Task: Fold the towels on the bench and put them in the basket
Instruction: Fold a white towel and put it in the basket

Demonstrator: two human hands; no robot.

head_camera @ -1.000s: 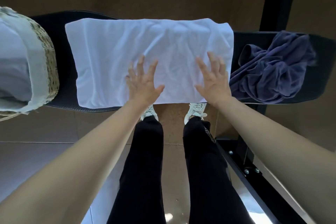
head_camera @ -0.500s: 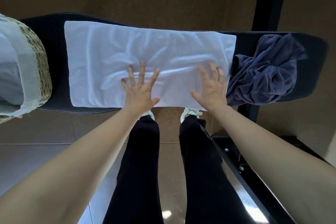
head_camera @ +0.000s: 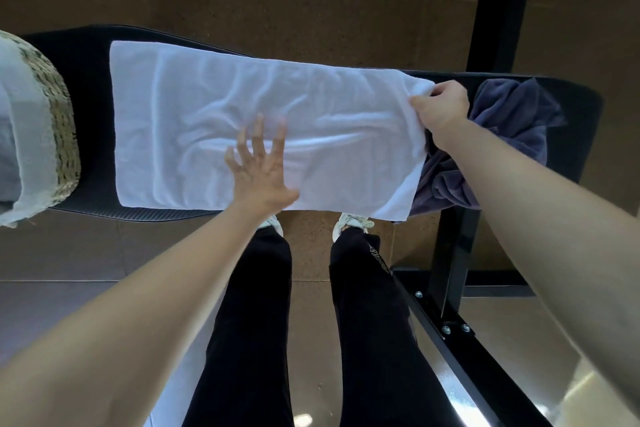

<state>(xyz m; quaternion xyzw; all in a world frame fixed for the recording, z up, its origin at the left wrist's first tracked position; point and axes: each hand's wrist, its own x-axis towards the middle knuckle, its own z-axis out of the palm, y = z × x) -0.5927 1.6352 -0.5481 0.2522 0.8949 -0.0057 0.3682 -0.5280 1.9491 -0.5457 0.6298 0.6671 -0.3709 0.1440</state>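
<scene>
A white towel (head_camera: 214,121) lies spread lengthwise over the black bench (head_camera: 86,59). My left hand (head_camera: 259,170) presses flat on its near middle with fingers spread. My right hand (head_camera: 441,111) grips the towel's right edge near the far corner, lifting it slightly. A crumpled dark purple towel (head_camera: 512,128) lies at the bench's right end, partly under my right forearm. The woven basket (head_camera: 60,135) with a white liner stands at the bench's left end, cut off by the frame edge.
The bench's black metal frame and foot (head_camera: 450,288) stand on the floor at my right. A black vertical post (head_camera: 498,3) rises behind the bench. My legs and white shoes (head_camera: 349,222) are just in front of the bench edge.
My right hand moved from lying flat on the towel to its right edge and took hold of it. My left hand stayed pressing near the middle.
</scene>
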